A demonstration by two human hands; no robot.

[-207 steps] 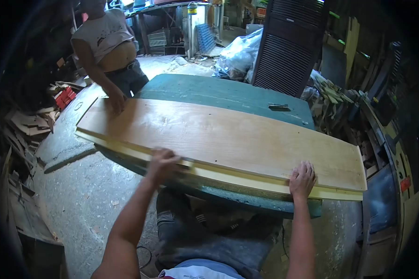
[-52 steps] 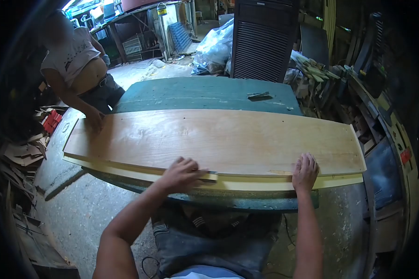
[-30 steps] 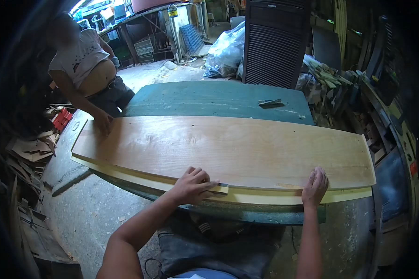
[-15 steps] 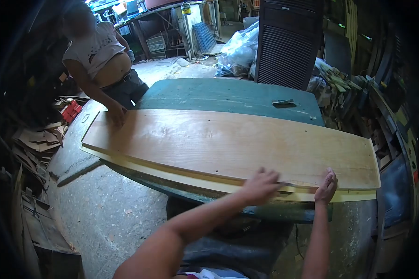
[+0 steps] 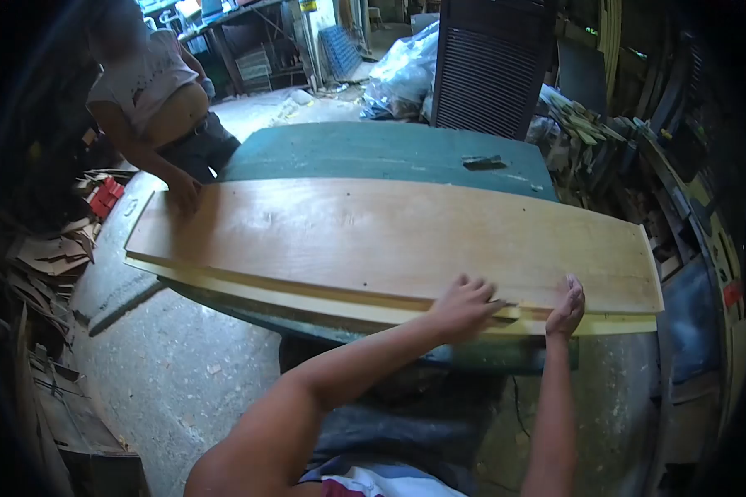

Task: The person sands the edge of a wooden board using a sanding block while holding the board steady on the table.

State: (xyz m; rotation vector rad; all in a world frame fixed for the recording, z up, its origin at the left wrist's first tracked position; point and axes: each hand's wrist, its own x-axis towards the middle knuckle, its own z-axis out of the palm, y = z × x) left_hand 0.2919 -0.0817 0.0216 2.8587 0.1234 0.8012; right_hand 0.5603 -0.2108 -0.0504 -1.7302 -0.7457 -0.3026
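Observation:
A long varnished wooden panel (image 5: 373, 236) lies across a green-topped table, its near edge close to me. My left hand (image 5: 462, 308) is closed at that edge, fingers curled, slightly blurred. A thin, dark, flat tool (image 5: 506, 310) sticks out from it to the right; its kind is hard to make out. A pale wooden strip (image 5: 389, 321) runs below the panel's near edge, under my left hand. My right hand (image 5: 565, 308) rests on the panel's edge farther right, fingers stretched out, with nothing seen in it.
Across the table's left end stands another person (image 5: 153, 108), one hand on the panel's far left corner. A dark metal piece (image 5: 483, 162) lies on the green table (image 5: 373, 149). Behind are a louvered door (image 5: 493, 70) and plastic bags (image 5: 402, 79); scrap wood (image 5: 58, 244) lies left.
The whole view has shifted, so the panel and table appear higher and farther left. My left hand stays at the panel's near edge with the tool. My right hand remains against the edge.

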